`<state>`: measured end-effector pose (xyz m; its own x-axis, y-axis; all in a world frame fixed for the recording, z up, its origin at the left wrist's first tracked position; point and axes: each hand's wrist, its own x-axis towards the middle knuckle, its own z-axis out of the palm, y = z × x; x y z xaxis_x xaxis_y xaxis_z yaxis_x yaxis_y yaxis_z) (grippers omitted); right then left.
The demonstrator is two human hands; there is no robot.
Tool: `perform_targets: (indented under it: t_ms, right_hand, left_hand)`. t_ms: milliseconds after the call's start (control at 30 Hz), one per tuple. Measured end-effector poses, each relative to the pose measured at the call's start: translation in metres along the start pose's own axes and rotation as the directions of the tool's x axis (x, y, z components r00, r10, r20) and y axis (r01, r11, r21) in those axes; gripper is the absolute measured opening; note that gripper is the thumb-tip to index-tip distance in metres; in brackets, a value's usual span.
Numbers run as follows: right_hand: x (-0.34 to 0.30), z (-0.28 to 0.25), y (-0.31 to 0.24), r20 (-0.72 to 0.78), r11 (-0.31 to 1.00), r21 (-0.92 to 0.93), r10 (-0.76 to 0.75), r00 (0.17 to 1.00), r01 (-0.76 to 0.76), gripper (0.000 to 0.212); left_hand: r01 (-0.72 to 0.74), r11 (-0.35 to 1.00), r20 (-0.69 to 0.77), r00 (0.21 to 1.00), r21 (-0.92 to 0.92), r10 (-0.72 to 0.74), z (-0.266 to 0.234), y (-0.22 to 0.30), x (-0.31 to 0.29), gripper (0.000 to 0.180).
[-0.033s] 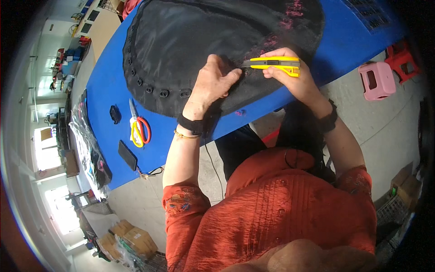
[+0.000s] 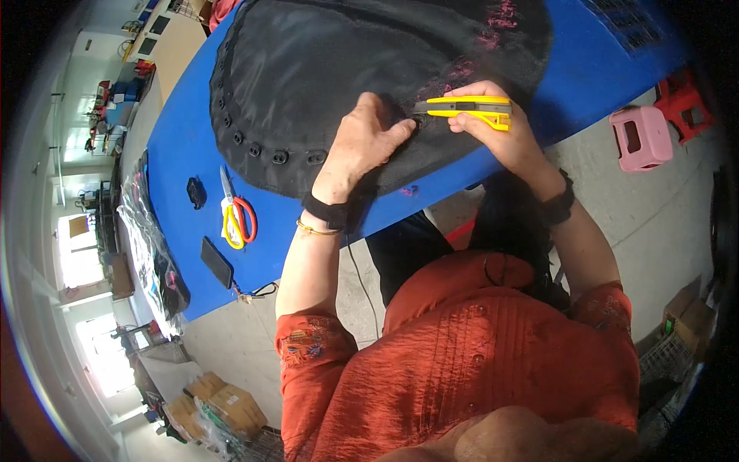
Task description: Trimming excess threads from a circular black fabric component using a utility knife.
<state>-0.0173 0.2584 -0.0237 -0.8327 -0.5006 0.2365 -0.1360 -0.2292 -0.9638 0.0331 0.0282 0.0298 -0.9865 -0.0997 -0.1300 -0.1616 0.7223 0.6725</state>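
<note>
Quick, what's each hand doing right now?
Left hand: on the black fabric, fingers partly curled; whether it grips cannot be told.
Right hand: closed, holding the yellow cutter.

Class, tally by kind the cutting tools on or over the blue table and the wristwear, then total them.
Yellow, slim utility knife: 1
Metal scissors with red and yellow handles: 1
Wide black wristbands: 2
Thin gold-coloured bangle: 1
Total: 5

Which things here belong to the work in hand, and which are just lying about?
In use:
yellow cutter, in the right hand
black fabric, under the left hand
blue table, bearing the fabric

Apparently not in use:
scissors with red and yellow handles
flat black object
small black object
pink stool
</note>
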Motion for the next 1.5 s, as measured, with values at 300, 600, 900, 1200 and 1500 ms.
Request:
perform_targets:
  t_ms: [300, 600, 900, 1200, 1500]
  right_hand:
    - [-0.001, 0.002, -0.002, -0.028, 0.999, -0.025, 0.025, 0.999, -0.026, 0.027]
    - [-0.002, 0.005, -0.005, -0.034, 0.995, -0.098, 0.017, 0.999, -0.020, 0.026]
    - [-0.007, 0.012, -0.010, -0.083, 0.999, -0.032, 0.023, 0.996, -0.025, 0.025]
    - [-0.023, 0.030, -0.005, -0.078, 0.959, -0.275, -0.088, 0.993, 0.064, 0.030]
    - [-0.024, 0.040, 0.000, -0.132, 0.903, -0.401, -0.224, 0.966, 0.155, 0.031]
  left_hand:
    - [0.010, 0.997, 0.183, 0.983, -0.076, 0.004, -0.004, -0.009, 0.010, 0.020]
    - [0.022, 0.993, 0.260, 0.966, -0.115, 0.008, -0.007, -0.005, 0.010, 0.015]
    - [0.094, 0.952, 0.346, 0.938, -0.290, 0.012, -0.008, -0.023, 0.020, 0.012]
    - [0.147, 0.925, 0.381, 0.925, -0.351, -0.002, -0.011, -0.022, 0.021, 0.010]
    - [0.117, 0.929, 0.364, 0.931, -0.351, 0.020, -0.008, -0.028, 0.021, 0.012]
